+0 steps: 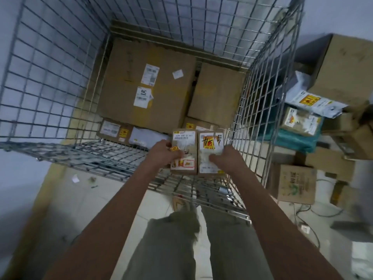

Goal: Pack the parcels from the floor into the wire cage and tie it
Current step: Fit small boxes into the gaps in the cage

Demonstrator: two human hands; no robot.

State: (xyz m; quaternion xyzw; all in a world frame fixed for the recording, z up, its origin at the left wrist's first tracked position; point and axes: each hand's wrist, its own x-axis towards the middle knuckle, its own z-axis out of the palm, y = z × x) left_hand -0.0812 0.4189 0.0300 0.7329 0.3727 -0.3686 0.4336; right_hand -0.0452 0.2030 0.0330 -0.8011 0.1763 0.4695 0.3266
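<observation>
Head view, left to right. Wire cage (60, 81) stands open-topped, its near front panel (113, 158) folded down low. On the cage floor: large carton (145, 85) at back left, a plainer carton (217, 93) just beside it on the right, and a row of small parcels (115, 130) along the near edge.

Left hand (161, 153) grips the left small box (184, 152), fingers curled round its left side. Right hand (224, 158) grips the right small box (211, 154), thumb across its labelled top. Both boxes touch side by side, held together over the folded panel, just above the near right corner of the load (not yet set down, as far as I can tell).

Right of the cage, outside it, a stack of parcels (302, 122) and cartons sits on the floor, so packing looks far from done.

Step in hand: placing this pair. Next move probably calls for lowering them into the free gap at front right, flat and snug against the carton, then letting go and going back for more. Tying comes last.
</observation>
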